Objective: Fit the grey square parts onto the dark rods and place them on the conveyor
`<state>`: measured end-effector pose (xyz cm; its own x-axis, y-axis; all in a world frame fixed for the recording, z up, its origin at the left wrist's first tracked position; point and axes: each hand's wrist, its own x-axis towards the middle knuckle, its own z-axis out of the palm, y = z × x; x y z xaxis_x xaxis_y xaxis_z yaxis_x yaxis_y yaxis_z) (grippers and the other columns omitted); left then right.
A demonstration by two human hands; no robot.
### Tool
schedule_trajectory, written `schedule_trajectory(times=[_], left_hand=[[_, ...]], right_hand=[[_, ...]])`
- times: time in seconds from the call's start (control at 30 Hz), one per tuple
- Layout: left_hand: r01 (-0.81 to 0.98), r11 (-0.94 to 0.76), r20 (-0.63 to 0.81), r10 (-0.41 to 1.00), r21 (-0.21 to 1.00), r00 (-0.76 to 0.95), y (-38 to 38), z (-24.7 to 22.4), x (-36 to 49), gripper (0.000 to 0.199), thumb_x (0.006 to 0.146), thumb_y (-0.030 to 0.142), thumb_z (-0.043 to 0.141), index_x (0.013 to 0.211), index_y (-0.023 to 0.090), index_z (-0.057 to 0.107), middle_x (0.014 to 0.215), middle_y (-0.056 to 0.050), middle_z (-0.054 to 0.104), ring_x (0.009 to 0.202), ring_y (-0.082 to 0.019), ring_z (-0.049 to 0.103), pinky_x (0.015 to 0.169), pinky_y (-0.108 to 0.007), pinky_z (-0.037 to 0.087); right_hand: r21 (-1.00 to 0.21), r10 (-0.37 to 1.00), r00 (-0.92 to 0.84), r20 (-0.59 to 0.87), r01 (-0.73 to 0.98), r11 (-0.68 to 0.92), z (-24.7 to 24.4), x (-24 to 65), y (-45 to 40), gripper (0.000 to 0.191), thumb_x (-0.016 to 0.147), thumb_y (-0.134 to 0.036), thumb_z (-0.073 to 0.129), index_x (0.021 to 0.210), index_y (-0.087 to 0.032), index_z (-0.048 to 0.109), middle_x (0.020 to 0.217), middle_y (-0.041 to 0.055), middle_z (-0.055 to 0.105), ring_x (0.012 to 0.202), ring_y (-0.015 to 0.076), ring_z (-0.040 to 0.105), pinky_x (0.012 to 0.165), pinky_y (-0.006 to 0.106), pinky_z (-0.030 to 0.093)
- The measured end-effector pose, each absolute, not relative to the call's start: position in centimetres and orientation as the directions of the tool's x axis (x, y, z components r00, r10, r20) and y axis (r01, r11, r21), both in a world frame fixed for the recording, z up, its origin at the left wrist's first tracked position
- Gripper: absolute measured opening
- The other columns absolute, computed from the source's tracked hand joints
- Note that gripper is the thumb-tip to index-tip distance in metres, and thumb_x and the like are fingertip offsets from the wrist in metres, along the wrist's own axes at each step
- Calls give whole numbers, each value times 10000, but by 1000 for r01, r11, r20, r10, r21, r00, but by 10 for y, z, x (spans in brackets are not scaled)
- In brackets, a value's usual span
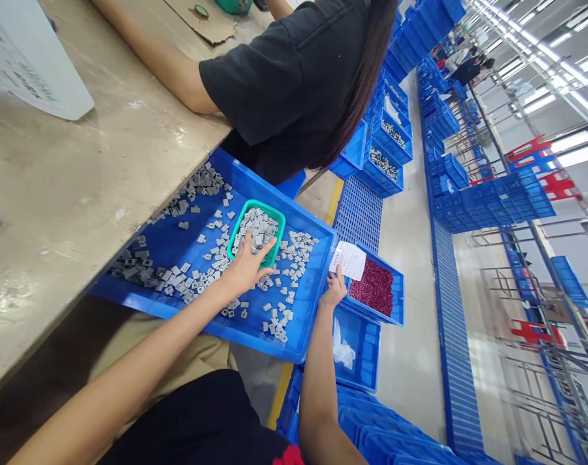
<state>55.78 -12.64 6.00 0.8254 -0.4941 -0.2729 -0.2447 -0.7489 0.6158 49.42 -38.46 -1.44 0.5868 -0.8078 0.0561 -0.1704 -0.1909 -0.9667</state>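
My left hand (244, 268) reaches over the near edge of a small green basket (281, 225) filled with grey plastic pieces (258, 226). Its fingers are spread over the pieces and rim. The basket rests in a large blue tray (318, 258), among many loose grey pieces (178, 281). At the tray's right edge, my right hand (335, 289) has its fingers closed on the lower edge of a white printed paper (349, 260). The paper partly covers a blue bin (397, 297) of dark red pieces (373, 287).
A worktable (105, 174) overlaps the tray's left side. A person in a black shirt (284, 84) sits just beyond the tray, with a forearm on the table. A blue bin (369, 355) holding a clear plastic bag stands at the lower right. Stacked blue crates (395, 426) lie below it.
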Motion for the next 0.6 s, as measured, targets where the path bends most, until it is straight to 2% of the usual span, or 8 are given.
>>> schedule_trajectory(times=[0.07, 0.13, 0.23, 0.3, 0.33, 0.4, 0.5, 0.6], left_hand=[[-257, -800, -232, -437, 543, 869, -122, 57, 554, 708, 844, 416, 493, 1412, 387, 72, 1520, -126, -57, 1343, -453, 129, 984, -563, 341], [-179, -892, -224, -291, 416, 930, -120, 46, 544, 785, 820, 471, 506, 1431, 297, 45, 1512, -188, -50, 1344, -474, 43, 1009, -660, 208], [146, -973, -463, 49, 176, 885, -119, 22, 529, 1043, 735, 577, 554, 1420, 92, -65, 1464, -326, 8, 1325, -509, 70, 958, -724, 193], [202, -978, -633, 127, 48, 764, -119, 8, 522, 1120, 676, 551, 630, 1414, 42, -42, 1459, -333, 42, 1320, -522, 36, 925, -739, 222], [169, -985, -680, 103, 32, 726, -119, 4, 521, 1118, 652, 505, 671, 1419, 49, -3, 1465, -317, 66, 1318, -524, 21, 919, -740, 233], [64, -994, -703, -13, 83, 711, -116, 1, 520, 1065, 624, 394, 720, 1426, 90, 89, 1468, -279, 143, 1316, -522, 41, 916, -723, 263], [-128, -955, -688, -283, 269, 668, -110, 6, 520, 857, 644, 294, 704, 1387, 247, 279, 1422, -180, 327, 1310, -444, 203, 914, -623, 360], [-292, -843, -658, -535, 451, 530, -114, 8, 517, 658, 634, 344, 721, 1240, 372, 465, 1311, -86, 487, 1268, -364, 330, 910, -536, 405]], right_hand=[[-965, -808, 587, 51, -180, -192, -17, 494, -387, 573, 694, -222, 399, 1240, -143, 554, 1295, 88, 542, 1061, 227, 563, 864, 374, 456], [-962, -805, 591, 49, -187, -196, -19, 493, -389, 531, 723, -228, 428, 1233, -147, 553, 1294, 94, 542, 1062, 221, 566, 870, 389, 452], [-958, -797, 602, 53, -193, -210, -21, 492, -391, 502, 745, -244, 455, 1230, -157, 551, 1288, 102, 547, 1059, 218, 571, 859, 398, 458], [-956, -790, 610, 59, -193, -220, -20, 493, -391, 527, 728, -242, 430, 1233, -166, 556, 1290, 91, 547, 1056, 220, 571, 849, 380, 464], [-955, -787, 614, 63, -191, -225, -20, 493, -390, 547, 711, -239, 415, 1233, -167, 562, 1292, 84, 545, 1054, 222, 570, 845, 367, 466], [-953, -780, 621, 74, -185, -238, -18, 494, -389, 579, 681, -233, 401, 1229, -157, 572, 1296, 80, 541, 1047, 226, 569, 838, 347, 467], [-951, -775, 625, 91, -178, -255, -15, 493, -387, 591, 669, -234, 398, 1226, -147, 577, 1284, 85, 549, 1022, 227, 570, 819, 337, 468], [-947, -771, 629, 95, -181, -265, -14, 492, -387, 580, 680, -246, 403, 1225, -154, 579, 1238, 75, 586, 1001, 222, 565, 797, 328, 468]])
